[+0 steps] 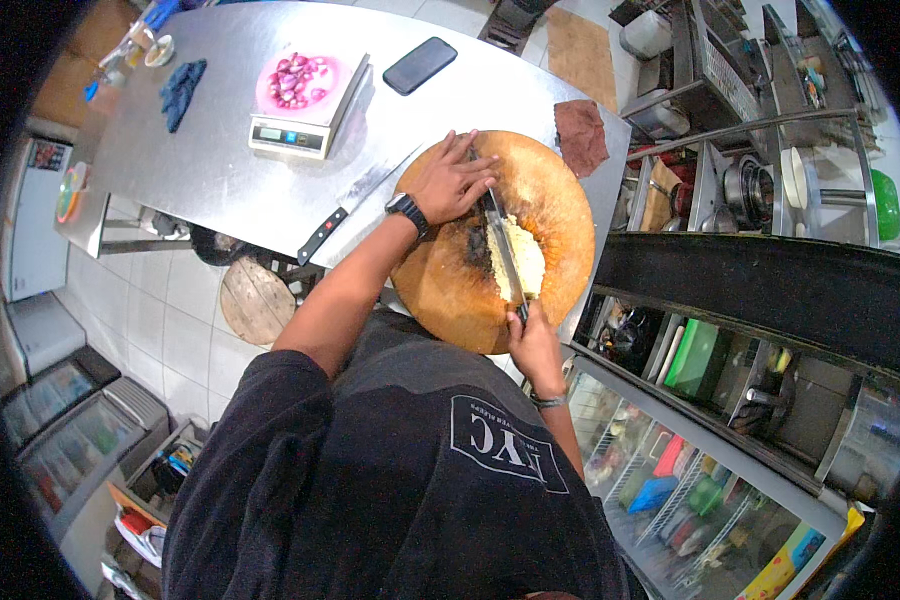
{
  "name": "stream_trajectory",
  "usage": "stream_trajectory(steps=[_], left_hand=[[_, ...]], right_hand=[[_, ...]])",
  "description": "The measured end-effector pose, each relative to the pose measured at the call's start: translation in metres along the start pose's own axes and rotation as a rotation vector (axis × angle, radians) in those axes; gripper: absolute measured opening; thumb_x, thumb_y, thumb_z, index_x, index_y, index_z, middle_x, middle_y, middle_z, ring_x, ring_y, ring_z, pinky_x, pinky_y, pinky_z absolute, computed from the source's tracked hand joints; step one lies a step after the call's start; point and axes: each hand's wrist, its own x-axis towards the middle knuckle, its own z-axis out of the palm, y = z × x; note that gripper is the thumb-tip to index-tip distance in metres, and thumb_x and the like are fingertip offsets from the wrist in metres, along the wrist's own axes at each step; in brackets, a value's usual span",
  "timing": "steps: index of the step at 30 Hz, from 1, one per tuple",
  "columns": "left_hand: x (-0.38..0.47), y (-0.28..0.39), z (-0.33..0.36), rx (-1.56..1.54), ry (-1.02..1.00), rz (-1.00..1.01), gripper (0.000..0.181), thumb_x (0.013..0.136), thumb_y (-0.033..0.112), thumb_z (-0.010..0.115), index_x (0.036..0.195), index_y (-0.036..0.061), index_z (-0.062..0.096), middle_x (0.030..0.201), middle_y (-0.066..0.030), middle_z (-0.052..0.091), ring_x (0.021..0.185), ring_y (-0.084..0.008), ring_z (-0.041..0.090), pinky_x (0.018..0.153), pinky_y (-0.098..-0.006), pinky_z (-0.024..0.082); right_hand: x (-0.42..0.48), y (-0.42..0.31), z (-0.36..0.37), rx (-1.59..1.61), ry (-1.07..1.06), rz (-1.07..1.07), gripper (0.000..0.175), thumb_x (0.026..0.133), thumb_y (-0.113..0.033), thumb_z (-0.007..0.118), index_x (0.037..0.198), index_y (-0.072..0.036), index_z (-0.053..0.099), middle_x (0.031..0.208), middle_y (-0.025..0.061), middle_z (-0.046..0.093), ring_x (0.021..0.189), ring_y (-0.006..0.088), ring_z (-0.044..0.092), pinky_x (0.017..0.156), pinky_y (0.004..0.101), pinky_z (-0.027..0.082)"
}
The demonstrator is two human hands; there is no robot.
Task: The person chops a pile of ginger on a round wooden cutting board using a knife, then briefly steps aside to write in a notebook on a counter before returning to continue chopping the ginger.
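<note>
On a round wooden chopping block (pixel 442 307) lies a mound of finely minced pale yellow food (pixel 526 259), perhaps garlic. My right hand (pixel 536 349) grips the handle of a kitchen knife (pixel 503 244) at the block's near edge. The blade runs away from me along the mound's left side, with bits sticking to it. My left hand (pixel 454 184), wearing a wristwatch, is spread over the blade's far end, fingers apart; it covers part of the tip.
A second knife with a black handle (pixel 322 236) lies left of the block on the steel table (pixel 217 165). Beyond are a digital scale (pixel 289 139) bearing shallots on a pink plate (pixel 337 82), a smartphone (pixel 420 65), a brown cloth (pixel 580 137) and a blue cloth (pixel 183 94). A glass-fronted fridge (pixel 690 480) stands at right.
</note>
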Motion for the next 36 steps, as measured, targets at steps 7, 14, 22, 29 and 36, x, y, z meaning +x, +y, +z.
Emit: stream_trajectory(steps=[7, 14, 22, 29, 36], left_hand=[[0.003, 0.005, -0.002, -0.026, -0.030, -0.005, 0.036, 0.106, 0.037, 0.054, 0.124, 0.0134, 0.075, 0.138, -0.0010, 0.068, 0.152, -0.0376, 0.035, 0.128, -0.0599, 0.016], [0.004, 0.003, 0.000, 0.067, -0.052, 0.000, 0.035, 0.109, 0.037, 0.048, 0.123, 0.0210, 0.076, 0.146, 0.0051, 0.063, 0.153, -0.0344, 0.034, 0.128, -0.0573, 0.019], [0.002, -0.004, 0.007, 0.031, -0.036, 0.001, 0.033, 0.107, 0.036, 0.053, 0.120, 0.0188, 0.077, 0.142, 0.0030, 0.066, 0.153, -0.0368, 0.034, 0.128, -0.0601, 0.015], [0.001, 0.000, 0.002, 0.035, -0.060, -0.014, 0.031, 0.107, 0.032, 0.054, 0.118, 0.0157, 0.077, 0.143, 0.0024, 0.065, 0.152, -0.0369, 0.035, 0.127, -0.0606, 0.018], [0.002, -0.005, 0.009, 0.005, 0.001, -0.013, 0.031, 0.106, 0.034, 0.054, 0.117, 0.0177, 0.078, 0.140, 0.0017, 0.067, 0.153, -0.0346, 0.034, 0.129, -0.0575, 0.015]], right_hand=[[0.001, 0.023, 0.013, -0.027, 0.089, -0.106, 0.036, 0.103, -0.030, 0.061, 0.118, 0.001, 0.052, 0.091, 0.0325, 0.068, 0.087, 0.0549, 0.065, 0.073, 0.0611, 0.050], [-0.001, 0.020, 0.001, -0.092, 0.024, -0.033, 0.032, 0.103, -0.028, 0.061, 0.113, 0.001, 0.051, 0.093, 0.0347, 0.066, 0.087, 0.0545, 0.064, 0.071, 0.0623, 0.049], [-0.004, 0.012, -0.005, -0.069, 0.040, -0.058, 0.033, 0.101, -0.026, 0.063, 0.114, 0.002, 0.052, 0.092, 0.0333, 0.067, 0.086, 0.0543, 0.065, 0.072, 0.0611, 0.050], [-0.001, -0.004, -0.025, -0.087, -0.051, 0.035, 0.034, 0.100, -0.026, 0.064, 0.114, 0.002, 0.052, 0.095, 0.0324, 0.068, 0.090, 0.0535, 0.065, 0.076, 0.0595, 0.051], [0.006, 0.031, 0.012, -0.066, 0.174, -0.196, 0.031, 0.102, -0.026, 0.062, 0.114, 0.001, 0.053, 0.085, 0.0304, 0.068, 0.081, 0.0532, 0.065, 0.069, 0.0608, 0.049]])
